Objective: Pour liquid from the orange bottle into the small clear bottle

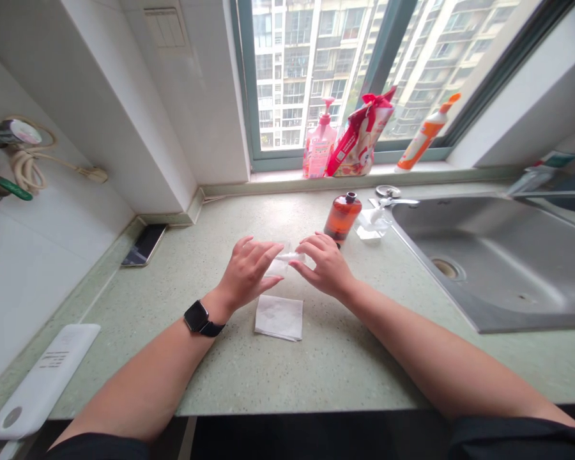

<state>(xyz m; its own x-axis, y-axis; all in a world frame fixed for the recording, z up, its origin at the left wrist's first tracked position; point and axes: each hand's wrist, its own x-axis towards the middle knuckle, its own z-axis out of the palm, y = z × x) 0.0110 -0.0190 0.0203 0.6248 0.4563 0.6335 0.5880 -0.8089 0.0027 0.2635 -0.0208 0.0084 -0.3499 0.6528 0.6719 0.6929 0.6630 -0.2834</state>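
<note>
A small clear plastic container (278,266) with a whitish part lies between my hands above the counter; its exact kind is hard to make out. My left hand (249,271), wearing a black watch (197,317), has thumb and fingers around the container's left side. From the other side, the thumb and index finger of my right hand (326,265) close on its whitish end. Nearer to me lies a folded white tissue (279,317). Just behind my right hand stands an amber bottle (344,218) with an uncapped neck. Beside that is a white pump head (381,207) by a clear square piece (371,225).
To the right is a steel sink (508,255). A pink pump bottle (320,150), a red refill pouch (364,137) and an orange-white bottle (424,137) line the windowsill. At left lie a phone (144,245) and a white power strip (43,380).
</note>
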